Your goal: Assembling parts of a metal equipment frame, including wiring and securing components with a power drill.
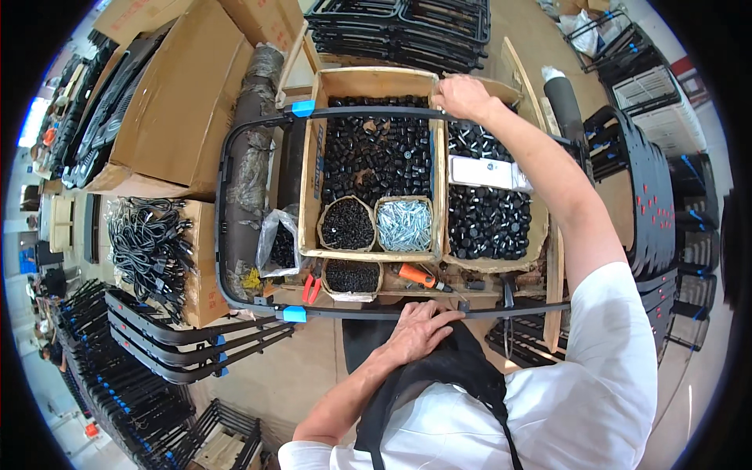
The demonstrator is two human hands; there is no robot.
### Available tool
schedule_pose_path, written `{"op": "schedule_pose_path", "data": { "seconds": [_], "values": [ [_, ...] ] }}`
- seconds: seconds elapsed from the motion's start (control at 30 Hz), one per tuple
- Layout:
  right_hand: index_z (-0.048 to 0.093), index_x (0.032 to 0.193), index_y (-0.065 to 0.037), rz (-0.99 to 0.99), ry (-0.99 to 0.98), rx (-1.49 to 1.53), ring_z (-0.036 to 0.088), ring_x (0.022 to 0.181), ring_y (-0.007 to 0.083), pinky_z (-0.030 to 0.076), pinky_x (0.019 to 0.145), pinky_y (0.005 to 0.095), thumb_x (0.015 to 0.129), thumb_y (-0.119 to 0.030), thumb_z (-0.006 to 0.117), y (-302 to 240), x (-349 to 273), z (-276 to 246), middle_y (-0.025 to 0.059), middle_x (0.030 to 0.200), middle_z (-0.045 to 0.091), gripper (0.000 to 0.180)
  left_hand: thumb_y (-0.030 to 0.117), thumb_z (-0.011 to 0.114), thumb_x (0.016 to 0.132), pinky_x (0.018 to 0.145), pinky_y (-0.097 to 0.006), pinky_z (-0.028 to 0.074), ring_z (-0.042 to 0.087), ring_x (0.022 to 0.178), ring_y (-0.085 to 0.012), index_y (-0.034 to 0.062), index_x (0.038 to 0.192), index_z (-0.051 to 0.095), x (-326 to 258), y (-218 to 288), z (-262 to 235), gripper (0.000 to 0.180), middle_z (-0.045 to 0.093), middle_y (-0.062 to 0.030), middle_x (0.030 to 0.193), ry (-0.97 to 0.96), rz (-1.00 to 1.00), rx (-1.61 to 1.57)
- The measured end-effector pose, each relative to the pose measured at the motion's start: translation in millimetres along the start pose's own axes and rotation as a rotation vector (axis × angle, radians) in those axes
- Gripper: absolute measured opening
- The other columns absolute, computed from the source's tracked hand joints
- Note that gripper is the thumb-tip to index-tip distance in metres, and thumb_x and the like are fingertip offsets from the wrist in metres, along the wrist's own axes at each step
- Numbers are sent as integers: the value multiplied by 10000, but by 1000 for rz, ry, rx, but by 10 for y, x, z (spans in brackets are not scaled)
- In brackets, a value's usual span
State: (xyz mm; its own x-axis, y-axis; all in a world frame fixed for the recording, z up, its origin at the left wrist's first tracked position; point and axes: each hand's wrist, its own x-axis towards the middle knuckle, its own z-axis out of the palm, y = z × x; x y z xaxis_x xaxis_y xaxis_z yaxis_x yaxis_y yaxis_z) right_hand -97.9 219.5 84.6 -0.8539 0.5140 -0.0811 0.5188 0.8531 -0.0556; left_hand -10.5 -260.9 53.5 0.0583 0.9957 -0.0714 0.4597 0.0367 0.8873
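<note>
- Left hand (419, 329) lies flat, fingers spread and slightly curled, pressing on the near bar of a black metal frame (227, 204); looks more like pressing than gripping.
- Right hand (462, 95) reaches far forward, fingers closed around the far bar of the same frame at the right rear corner of the cardboard box (309, 180).
- The frame is a rounded black tube loop lying flat across the workbench, spanning over the box; blue clip (302, 108) on the far bar, a second blue clip (294, 314) on the near bar.
- Box under the frame holds black plastic caps (376, 153); its near end has a small bag of black screws (346, 224) beside a bag of silver screws (404, 225).
- Right of it, a second open box of larger black caps (486, 223) with a flat white packet (486, 172) lying on top.
- Orange-handled tool (417, 274) and red-handled pliers (311, 288) lie untouched on the bench edge, near the left hand.
- Bundle of black cables (149, 243) on a carton at left; stack of similar black frames (180, 337) with blue clips at lower left.
- Progress, as a judgement: frame positioned and held at both bars, clips already on; no screws or caps in either hand, tools not picked up, so fitting hardware appears still to be done. Whether any caps are already fitted to this frame cannot be told.
</note>
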Motion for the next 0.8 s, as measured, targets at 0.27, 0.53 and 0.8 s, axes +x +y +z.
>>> {"op": "schedule_pose_path", "data": {
  "seconds": [0.27,0.53,0.8],
  "values": [
    [697,773,56,91,-274,187,725,555,319,631,653,437,983,-303,499,-74,-105,-353,189,702,734,460,141,707,964,1021,-453,446,589,1165,-341,115,1334,654,-61,-79,-25,374,667,-127,1184,53,46,-80],
    [755,1082,20,56,-173,-168,723,1101,405,567,971,502,1003,-492,516,-209,-79,-337,252,1140,754,571,153,585,1036,778,-549,558,707,949,-444,131,1221,646,-23,-26,43,196,721,-203,994,-25,-205,-108],
    [789,1008,-7,56,-119,-285,759,1028,380,609,893,472,923,-461,607,-277,-109,-267,254,1045,771,496,310,683,1000,972,-524,531,657,1132,-412,174,1324,650,68,27,31,352,686,-191,1062,-144,-132,47]
  ]
}}
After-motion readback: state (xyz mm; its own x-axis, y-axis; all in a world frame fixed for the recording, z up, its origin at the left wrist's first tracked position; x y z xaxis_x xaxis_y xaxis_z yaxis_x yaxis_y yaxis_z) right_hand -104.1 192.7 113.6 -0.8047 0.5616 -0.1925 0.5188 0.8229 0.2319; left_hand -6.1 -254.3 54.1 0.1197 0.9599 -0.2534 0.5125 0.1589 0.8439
